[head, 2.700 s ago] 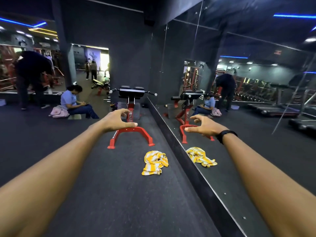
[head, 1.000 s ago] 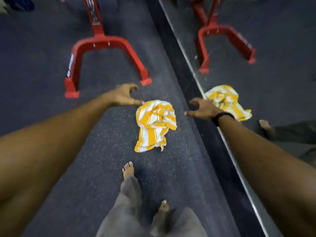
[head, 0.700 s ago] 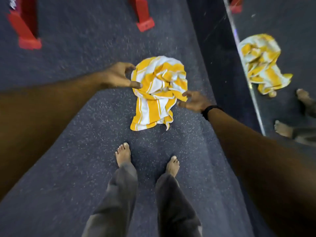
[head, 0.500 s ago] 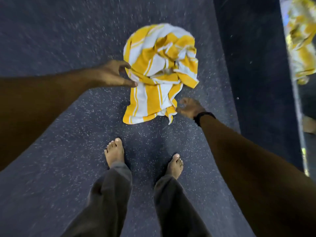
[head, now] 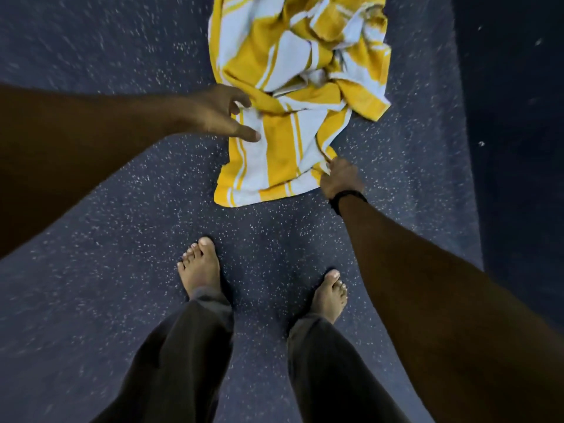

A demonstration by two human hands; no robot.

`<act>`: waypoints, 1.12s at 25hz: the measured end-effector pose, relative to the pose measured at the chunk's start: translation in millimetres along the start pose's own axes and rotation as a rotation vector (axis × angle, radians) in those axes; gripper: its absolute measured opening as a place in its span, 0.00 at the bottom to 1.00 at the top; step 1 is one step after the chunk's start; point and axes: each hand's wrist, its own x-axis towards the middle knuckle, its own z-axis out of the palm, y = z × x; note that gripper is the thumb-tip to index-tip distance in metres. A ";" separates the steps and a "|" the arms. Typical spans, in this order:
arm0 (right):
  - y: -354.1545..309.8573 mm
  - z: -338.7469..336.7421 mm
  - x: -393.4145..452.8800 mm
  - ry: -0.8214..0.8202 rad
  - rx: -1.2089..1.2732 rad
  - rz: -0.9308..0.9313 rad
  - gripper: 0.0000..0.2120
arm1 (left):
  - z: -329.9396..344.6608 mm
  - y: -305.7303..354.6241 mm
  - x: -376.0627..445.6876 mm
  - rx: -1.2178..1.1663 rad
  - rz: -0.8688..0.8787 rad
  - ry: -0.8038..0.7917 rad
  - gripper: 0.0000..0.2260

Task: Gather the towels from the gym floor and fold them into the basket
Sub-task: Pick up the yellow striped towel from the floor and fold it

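1. Dim indoor light, so both forearms read as dark, nearly featureless shapes.
2. The yellow-and-white towel (head: 293, 96) is the brightest area, its top smeared by motion blur.
3. Floor (head: 91, 270) speckles streak toward the edges — wide-angle stretch.
4. Soft shadow pools around the bare feet (head: 200, 267) — no glare.

— What does the towel (head: 293, 96) look like?
— It has yellow and white stripes and lies crumpled on the dark speckled floor (head: 91, 239).
— Is it flat?
— Only the near end; the far part is bunched in folds.
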 end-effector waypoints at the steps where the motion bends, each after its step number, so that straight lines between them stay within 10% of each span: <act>1: -1.0 -16.5 -5.1 0.017 0.113 -0.069 0.15 | 13.8 -11.6 -14.5 -0.051 0.017 -0.062 0.18; 3: -0.4 -67.8 -23.7 -0.009 0.370 -0.222 0.12 | -43.5 22.4 -29.8 -0.212 0.168 -0.100 0.18; 8: -23.3 -269.6 -120.9 0.067 0.491 -0.460 0.09 | -516.0 265.7 -95.1 -0.132 0.647 -0.167 0.37; 10: -36.4 -369.5 -178.4 0.187 0.513 -0.553 0.12 | -603.9 286.6 -166.6 -0.096 0.695 -0.169 0.36; 19: -32.0 -684.2 -484.6 0.649 0.509 -0.692 0.16 | -890.5 326.6 -421.7 -0.231 1.034 0.088 0.45; 28: 98.5 -775.5 -725.3 1.100 0.516 -0.427 0.16 | -991.6 369.9 -636.3 -0.103 1.496 0.157 0.33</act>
